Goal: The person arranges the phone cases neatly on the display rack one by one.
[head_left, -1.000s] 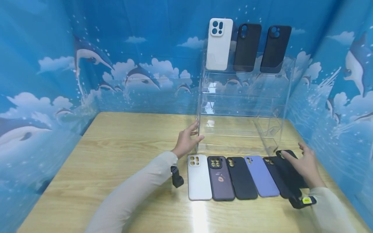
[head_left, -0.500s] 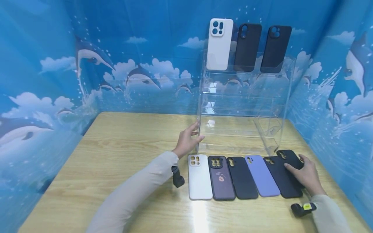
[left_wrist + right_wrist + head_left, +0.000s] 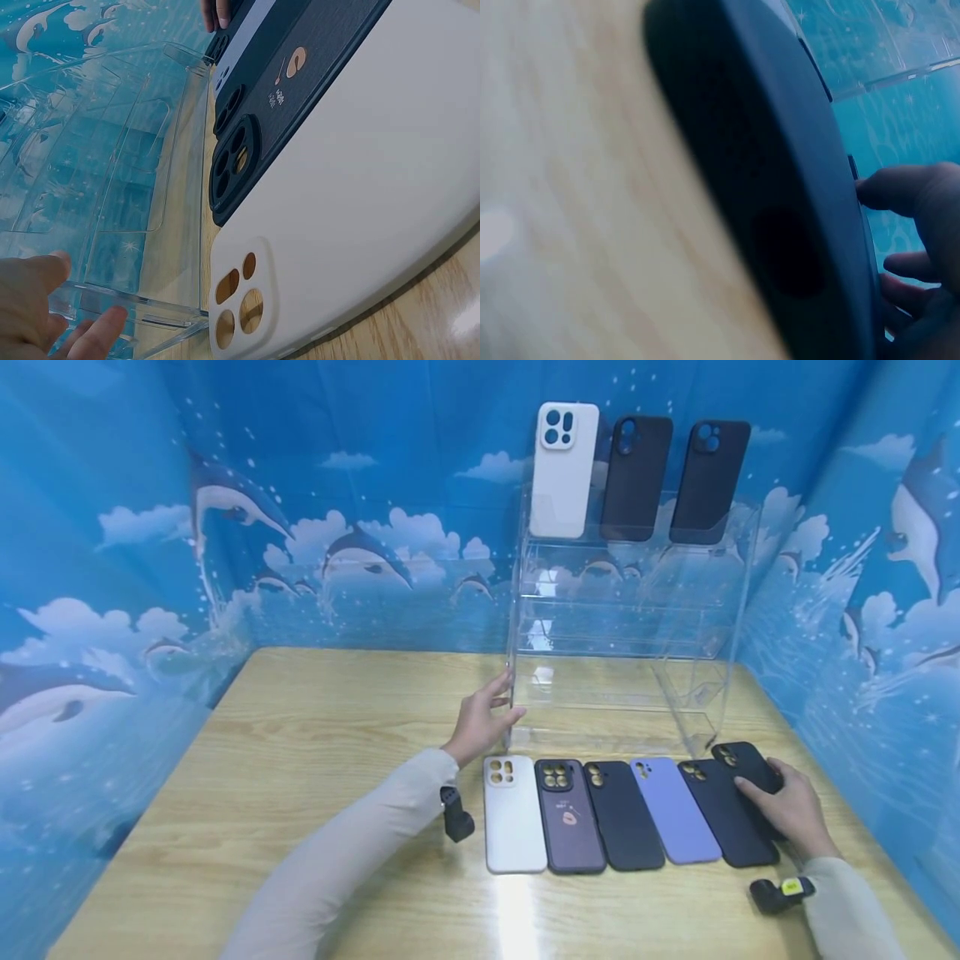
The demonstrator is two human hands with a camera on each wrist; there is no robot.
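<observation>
My left hand [image 3: 477,724] pinches the left side edge of a clear acrylic display rack [image 3: 600,702], thumb on one face and fingers on the other in the left wrist view. On the right, my right hand [image 3: 795,806] grips the rightmost black phone case [image 3: 746,764] by its long sides, overlapping its lower half. Another black phone case [image 3: 720,814] lies directly beside it, partly under it in the head view. Leftward in the row are a purple case [image 3: 677,814], a black case [image 3: 625,818], a dark case with a printed motif [image 3: 573,839] and a white case [image 3: 516,827].
Three cases stand on the rack's top tier: a white case [image 3: 564,485], a black case [image 3: 637,481] and another black case [image 3: 711,485]. The rack's lower tiers show bare clear panels. Dolphin-print curtains [image 3: 360,460] enclose the wooden table [image 3: 315,710].
My right hand has come down and back toward me onto the rightmost black case, its fingers closing round the sides. The left hand stays at the rack's edge.
</observation>
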